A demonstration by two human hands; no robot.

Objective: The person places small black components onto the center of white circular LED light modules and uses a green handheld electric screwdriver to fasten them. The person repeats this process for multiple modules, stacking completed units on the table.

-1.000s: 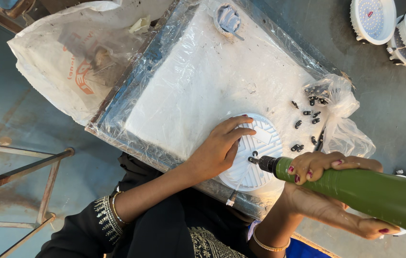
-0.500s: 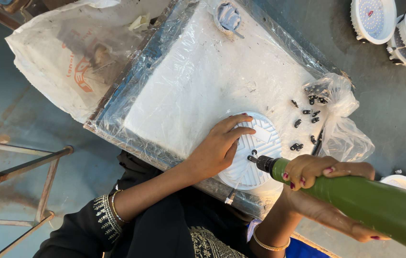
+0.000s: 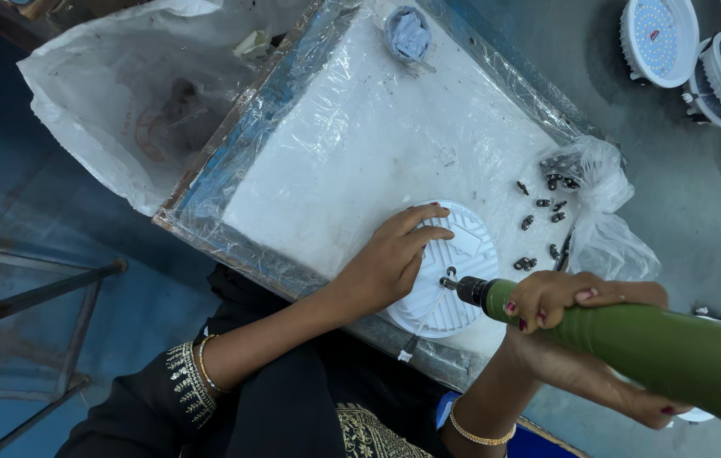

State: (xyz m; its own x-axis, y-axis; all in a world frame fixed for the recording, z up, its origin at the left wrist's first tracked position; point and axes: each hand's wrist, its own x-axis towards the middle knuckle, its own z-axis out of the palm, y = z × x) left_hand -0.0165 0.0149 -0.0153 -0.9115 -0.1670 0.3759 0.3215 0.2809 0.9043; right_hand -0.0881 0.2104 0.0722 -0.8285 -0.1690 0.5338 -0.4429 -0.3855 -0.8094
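**A:** While I watch from the head camera, tell me where the round white lamp housing [image 3: 454, 276] sits against the hands.

**B:** I see it at lower centre of the frame, lying flat on the plastic-wrapped white board [image 3: 360, 144]. The left hand [image 3: 390, 259] rests on its left part, palm down, fingers spread flat over the ribbed back. That is a press, not a closed grasp; nothing is pinched in it.

**A:** And the other one?

**B:** The right hand [image 3: 585, 335] is at lower right, wrapped tight around the green electric screwdriver [image 3: 657, 348]. Fingers curl over the top of the barrel near its front end, and the palm is underneath. The tool runs from the right edge of the frame up and left.

**A:** Where is the tip?

**B:** The dark bit [image 3: 448, 282] meets the housing just right of the left hand's fingertips, close beside them. I cannot tell whether it is seated in a screw.

**A:** What lies around it?

**B:** Loose dark screws [image 3: 539, 212] are scattered on the board up and right of the housing, next to a crumpled clear bag [image 3: 606, 203]. More white lamps [image 3: 657, 38] are at the upper right corner, well apart.
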